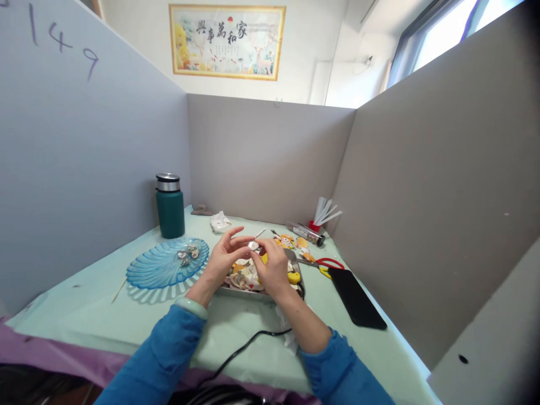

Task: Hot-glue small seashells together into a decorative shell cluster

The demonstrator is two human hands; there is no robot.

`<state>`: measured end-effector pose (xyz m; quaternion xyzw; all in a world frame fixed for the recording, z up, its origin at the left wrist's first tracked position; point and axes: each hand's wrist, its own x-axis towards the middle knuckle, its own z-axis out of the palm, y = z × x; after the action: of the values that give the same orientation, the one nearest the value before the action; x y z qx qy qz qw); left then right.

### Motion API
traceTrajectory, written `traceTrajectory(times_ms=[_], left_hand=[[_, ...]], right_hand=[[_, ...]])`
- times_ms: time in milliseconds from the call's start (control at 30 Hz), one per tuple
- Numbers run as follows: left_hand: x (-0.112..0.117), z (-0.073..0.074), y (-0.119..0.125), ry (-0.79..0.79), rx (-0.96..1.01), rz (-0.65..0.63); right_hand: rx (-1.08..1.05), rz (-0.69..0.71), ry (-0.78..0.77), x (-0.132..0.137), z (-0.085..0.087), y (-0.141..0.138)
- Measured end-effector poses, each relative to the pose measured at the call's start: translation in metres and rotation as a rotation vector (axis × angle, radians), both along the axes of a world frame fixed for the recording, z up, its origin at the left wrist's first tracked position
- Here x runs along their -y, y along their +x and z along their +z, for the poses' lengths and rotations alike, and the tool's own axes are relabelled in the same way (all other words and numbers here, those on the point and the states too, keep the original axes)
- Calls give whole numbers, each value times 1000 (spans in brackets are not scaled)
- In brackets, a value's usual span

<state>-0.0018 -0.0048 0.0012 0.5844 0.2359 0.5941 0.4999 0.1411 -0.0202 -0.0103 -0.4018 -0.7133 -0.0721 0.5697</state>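
Observation:
Above a metal tray (244,293), my left hand (221,260) and my right hand (272,269) meet at their fingertips. Between them they pinch a small, shiny white piece (253,246); its kind is too small to make out. A thin whitish stick (260,232) juts up just behind the fingers. My left thumb and fingers close on the piece from one side, with another finger raised. The right fingers grip it from the other. Mixed white, orange and yellow pieces (248,278) fill the tray, partly hidden by my hands. A yellow object (294,278) lies at its right side.
Left stands a blue shell-shaped plate (156,264) with several small pieces, and a green bottle (170,208). Right are scissors (329,264), a black phone (356,298), a clear tube (306,232) and a red cup (314,226) of white sticks. A black cord (248,342) crosses the front.

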Motion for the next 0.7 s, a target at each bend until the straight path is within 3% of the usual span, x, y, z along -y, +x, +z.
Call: traceTrajectory(times_ms=[700], left_hand=[[-3, -2, -1, -67, 3, -25]], right_hand=[[35, -56, 48, 0, 0, 0]])
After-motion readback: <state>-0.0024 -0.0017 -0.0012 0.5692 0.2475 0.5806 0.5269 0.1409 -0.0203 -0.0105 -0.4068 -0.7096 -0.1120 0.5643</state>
